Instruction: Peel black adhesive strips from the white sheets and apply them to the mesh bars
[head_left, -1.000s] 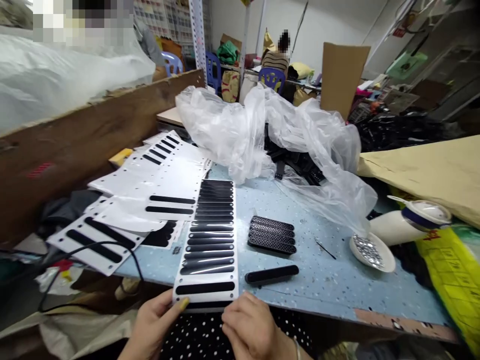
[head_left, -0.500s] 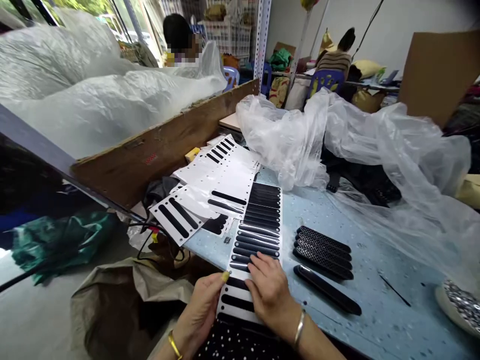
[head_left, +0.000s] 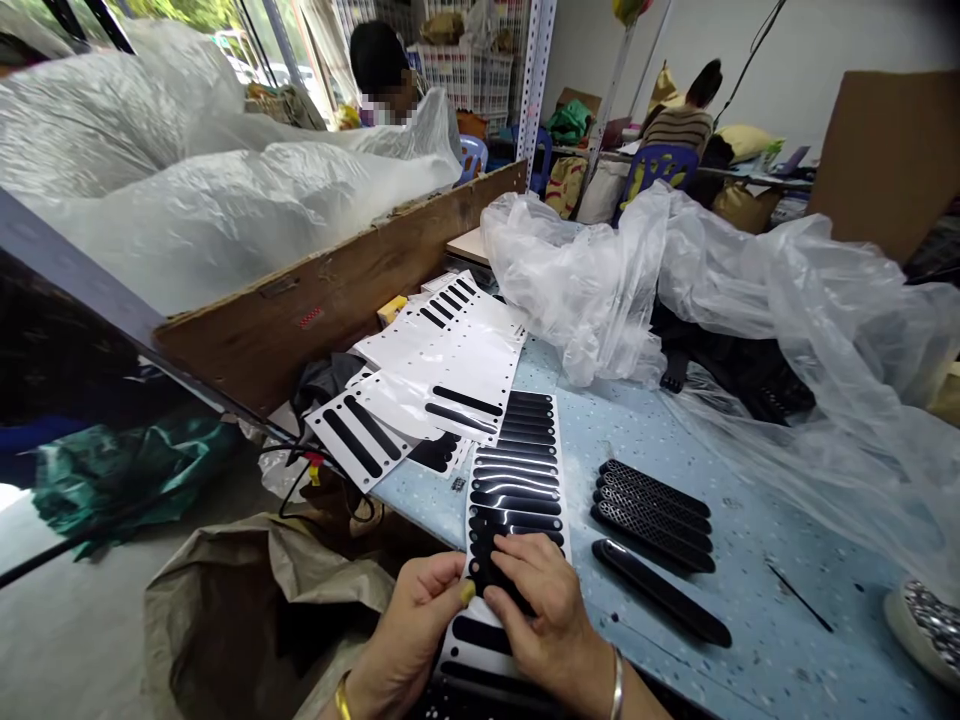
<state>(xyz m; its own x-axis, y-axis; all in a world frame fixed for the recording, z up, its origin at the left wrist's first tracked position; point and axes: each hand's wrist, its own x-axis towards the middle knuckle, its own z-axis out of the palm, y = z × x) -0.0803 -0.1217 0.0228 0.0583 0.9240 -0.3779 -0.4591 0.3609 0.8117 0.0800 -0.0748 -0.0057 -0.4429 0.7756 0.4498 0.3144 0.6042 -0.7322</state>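
A white-backed sheet of black strip stickers (head_left: 517,478) lies lengthwise before me, its near end at the table edge. My left hand (head_left: 411,625) is closed, pinching the sheet's left edge between thumb and finger; something yellow covers the thumb tip. On top of the sheet rests my right hand (head_left: 553,612), fingers bent over the stickers and thumb apart from them. To its right lie a smooth black strip-shaped piece (head_left: 660,592) and, just behind, a row of several black pieces with a mesh pattern (head_left: 652,515). My fingers hide part of the sheet.
Used white sticker sheets (head_left: 450,345) overlap at the table's back left, against a wooden board (head_left: 337,285). Clear plastic bags (head_left: 585,280) cover black goods at the back right. A bowl (head_left: 926,630) of small shiny pieces and a thin black stick (head_left: 801,596) lie right. Two people sit beyond.
The sheet under my hands is bent, with its black stickers bunched near my fingers. Both hands have shifted slightly to the right and down, and the view has turned a little.
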